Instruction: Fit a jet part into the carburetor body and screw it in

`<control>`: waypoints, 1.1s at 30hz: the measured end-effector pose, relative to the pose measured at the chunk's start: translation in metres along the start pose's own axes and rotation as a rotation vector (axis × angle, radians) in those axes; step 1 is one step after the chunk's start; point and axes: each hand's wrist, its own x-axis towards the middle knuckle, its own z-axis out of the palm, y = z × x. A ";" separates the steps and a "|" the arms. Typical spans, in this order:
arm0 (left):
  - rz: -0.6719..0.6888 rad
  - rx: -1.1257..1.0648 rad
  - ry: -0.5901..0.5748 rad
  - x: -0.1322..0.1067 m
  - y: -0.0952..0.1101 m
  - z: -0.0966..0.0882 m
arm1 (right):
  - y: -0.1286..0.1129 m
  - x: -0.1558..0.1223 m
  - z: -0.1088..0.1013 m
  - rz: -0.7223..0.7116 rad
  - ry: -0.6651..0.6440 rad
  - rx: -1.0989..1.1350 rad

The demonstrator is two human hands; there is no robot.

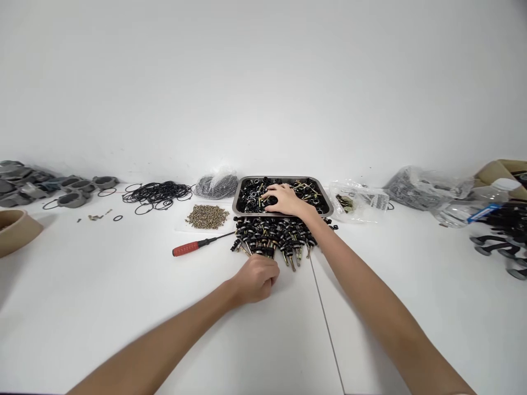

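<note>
A white counter (pixel 123 307) spreads across the whole view, with a thin seam running down its near half. At its far middle sits a metal tray (pixel 241 200) full of small black rings and brass-coloured pieces. Just in front of the tray, touching its near edge, lies a heap of assembled black-and-brass parts (pixel 274 236). Left of the tray are a tangle of black O-rings (pixel 158 193), a clear bag of dark parts (pixel 216 185) and a small mound of brass bits (pixel 207 215); a red-handled screwdriver (pixel 197 244) lies beside the heap, its tip pointing toward it. Grey round housings (pixel 74 189) line the far left, and plastic bags (pixel 424 189) and a water bottle (pixel 473 211) sit to the right. The right hand (pixel 284 198) reaches into the tray, palm down, fingers spread and curled lightly over the loose pieces; whether it has pinched one cannot be told. The left hand (pixel 257 278) rests on the counter at the near edge of the heap, fingers curled into a loose fist, touching the nearest parts; what, if anything, is inside it is hidden.
</note>
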 end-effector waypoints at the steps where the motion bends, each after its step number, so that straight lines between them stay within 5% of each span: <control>1: -0.006 0.003 -0.002 -0.001 0.000 0.000 | 0.001 0.004 -0.001 -0.003 -0.015 -0.004; 6: -0.027 0.034 -0.049 -0.003 -0.001 0.002 | 0.011 0.007 -0.013 -0.037 0.065 0.091; 14: -0.020 0.024 -0.019 -0.002 0.001 0.001 | 0.042 0.002 -0.034 0.165 0.255 0.002; 19: -0.024 0.069 -0.058 -0.002 0.001 0.000 | 0.057 -0.003 -0.043 0.284 0.188 -0.032; 24: -0.013 0.067 -0.050 -0.001 0.001 0.000 | 0.029 0.000 -0.035 0.108 0.307 -0.049; 27: -0.021 0.071 -0.062 -0.001 0.001 0.001 | 0.001 0.002 -0.024 0.014 0.177 -0.035; 30: -0.027 0.062 -0.051 -0.001 0.001 0.001 | -0.014 0.003 -0.016 0.071 0.073 -0.124; 33: -0.010 0.066 -0.053 -0.002 0.000 0.002 | -0.014 0.003 -0.015 0.134 0.130 -0.196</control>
